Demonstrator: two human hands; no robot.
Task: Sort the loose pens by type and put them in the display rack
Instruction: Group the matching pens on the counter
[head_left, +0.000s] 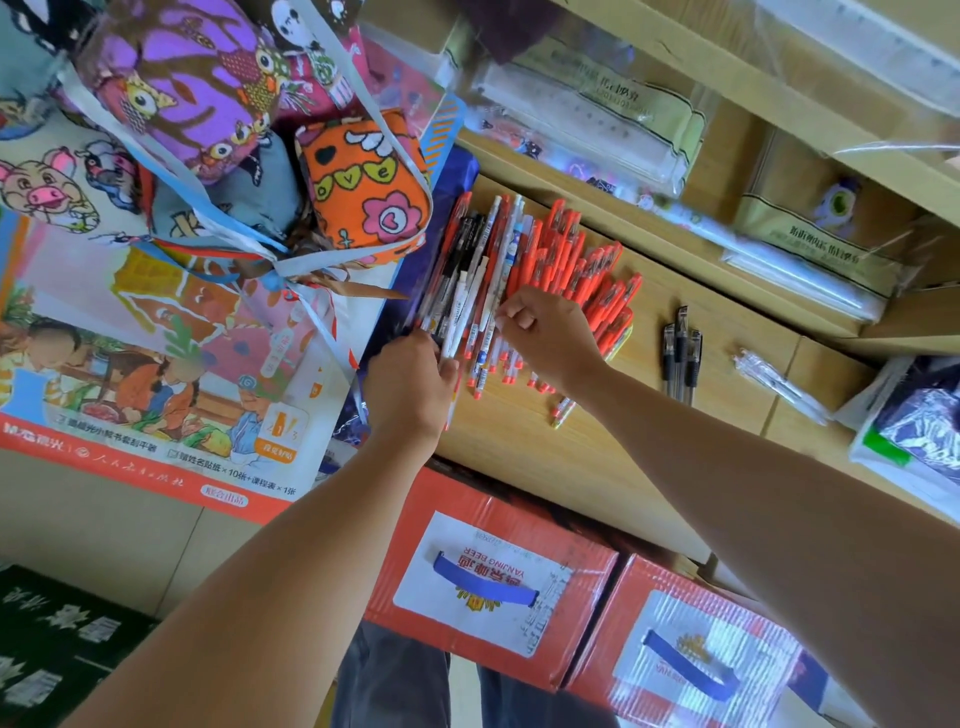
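The left hand's (410, 384) fingers (445, 370) curl round the near ends of a bundle of mixed pens (480, 260), black, white and clear-barrelled. The right hand's (550, 338) thumb and forefinger appear to pinch one pen in that same heap, with the other fingers curled under.

The heap lies at the left end of a wooden shelf (519, 457), tips towards its front edge. Just beside it is a pile of red pens (576, 260); three black pens (680, 353) lie well apart towards the right end.

Sorting seems partly done. The next move calls for drawing one type free without scattering the rest. No display rack can be made out.

Below the front edge stand two closed red cardboard boxes (493, 582), contents hidden.
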